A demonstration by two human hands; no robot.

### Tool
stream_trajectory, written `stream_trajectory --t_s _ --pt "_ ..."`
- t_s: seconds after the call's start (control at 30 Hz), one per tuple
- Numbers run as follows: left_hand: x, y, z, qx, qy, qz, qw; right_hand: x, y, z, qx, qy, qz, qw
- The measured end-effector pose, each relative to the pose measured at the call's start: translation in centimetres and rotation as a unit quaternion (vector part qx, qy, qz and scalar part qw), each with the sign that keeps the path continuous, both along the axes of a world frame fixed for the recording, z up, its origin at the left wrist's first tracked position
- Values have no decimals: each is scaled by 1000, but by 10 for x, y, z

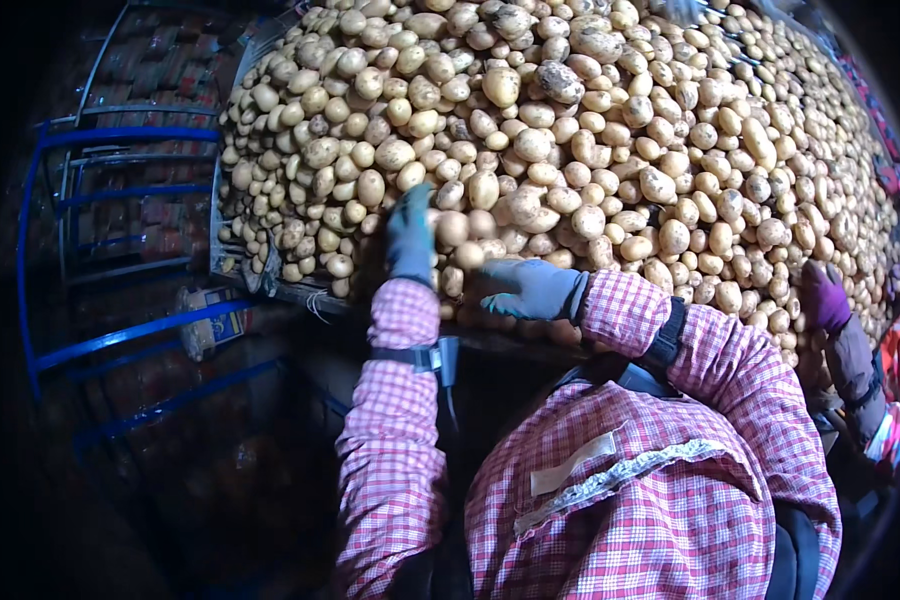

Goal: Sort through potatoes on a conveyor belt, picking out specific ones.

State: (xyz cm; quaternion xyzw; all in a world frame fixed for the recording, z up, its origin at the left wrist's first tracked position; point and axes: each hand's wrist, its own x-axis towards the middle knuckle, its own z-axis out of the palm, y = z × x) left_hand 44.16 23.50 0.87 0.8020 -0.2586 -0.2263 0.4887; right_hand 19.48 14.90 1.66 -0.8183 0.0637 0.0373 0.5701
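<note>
My left hand (410, 232), in a grey-blue and teal glove, is stretched out at the near edge of a large heap of potatoes (532, 144). It is blurred, and its fingers point away from me. Several blurred loose potatoes (452, 228) lie just to its right. My right hand (536, 289), gloved alike, reaches leftward low over the heap's near edge. Its thumb stands apart from the fingers, and nothing shows in its grasp. Some potatoes beneath the right hand are partly hidden.
A table edge (300, 294) borders the heap in front of me. Blue metal frames (131, 135) stand at the left, near a plastic container (211, 322). Another person's purple-gloved hand (825, 298) touches the potatoes at the right. A blurred gloved hand (681, 10) is at the far edge.
</note>
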Motion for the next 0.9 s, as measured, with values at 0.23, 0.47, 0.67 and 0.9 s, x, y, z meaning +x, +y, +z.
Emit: stream_trajectory --t_s 0.23,0.47,0.67,0.9 --pt "-78 -72 -1 -30 -89 12 996 -36 -26 -21 -67 -145 -137 978" --pt "-134 -168 -9 0 -154 -71 986 -75 -55 17 28 -27 -109 993" --pt "-236 -244 -4 -83 -110 -206 969 -133 -74 25 84 54 -203 974" --pt "-278 -187 60 -197 -37 -341 918 -195 -109 0 174 8 -436 883"
